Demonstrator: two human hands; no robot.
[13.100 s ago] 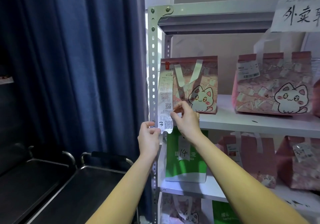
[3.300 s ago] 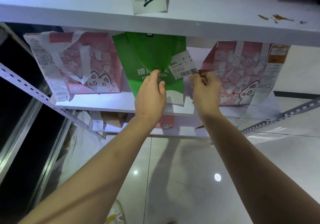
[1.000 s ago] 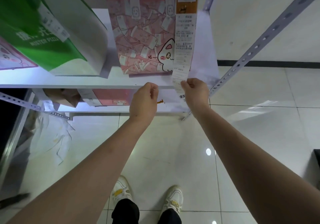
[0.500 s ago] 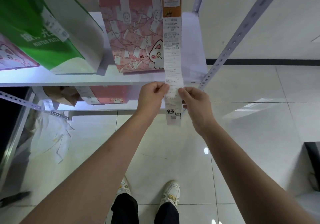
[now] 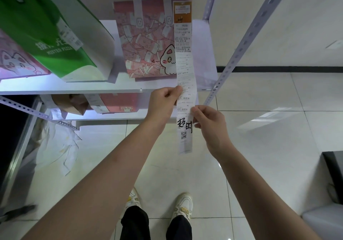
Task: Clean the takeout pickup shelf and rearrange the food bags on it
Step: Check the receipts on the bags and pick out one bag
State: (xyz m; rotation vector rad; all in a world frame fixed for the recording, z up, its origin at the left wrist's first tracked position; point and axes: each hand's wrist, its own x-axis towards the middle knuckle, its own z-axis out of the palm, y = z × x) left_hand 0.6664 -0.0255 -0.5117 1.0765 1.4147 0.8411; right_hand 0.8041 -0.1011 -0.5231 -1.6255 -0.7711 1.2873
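I have the long receipt [image 5: 185, 83] pulled down taut from the pink cat bag [image 5: 148, 39], which stands upright near the right end of the shelf [image 5: 74, 87], just back from its front edge. My left hand [image 5: 165, 102] pinches the strip's left margin where it crosses that front edge, and my right hand [image 5: 209, 122] pinches the right margin lower down, beside the black handwritten marks; both sets of fingers are closed on the paper. This slip is thin and would likely tear at its top, where it is fixed to the bag, so I judge a gentle pull is all it can take. The bag itself looks like stiff printed paper, light unless the food inside is heavy; I would lift it by its white handles [image 5: 138, 13] or cradle its base, not by the receipt. The green pizza bag [image 5: 55, 35] leans just to its left.
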